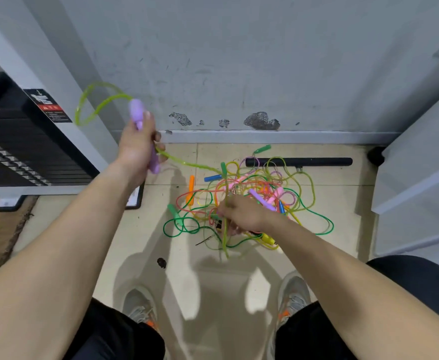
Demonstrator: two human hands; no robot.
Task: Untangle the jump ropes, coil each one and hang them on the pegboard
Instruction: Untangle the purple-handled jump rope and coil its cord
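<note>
Over a beige tiled floor (213, 276), a person in grey sneakers (140, 305) reaches both bare arms toward a tangle of jump ropes (260, 193). The right hand (241, 216) is sunk in the near side of the heap, fingers curled round a strand of a lime-green rope (184, 163). Green, orange, pink and yellow cords lie knotted on the tiles, with blue, orange and green handles poking out. Higher and to the left, the left hand (135, 149) clenches two purple handles (136, 111). Lime-green loops arc off the upper one, and a stretch slopes down to the pile. Beyond the pile, a black bar (299, 161) lies along the foot of a scuffed grey wall (239, 61). A black weight machine (18, 141) stands at far left.
</note>
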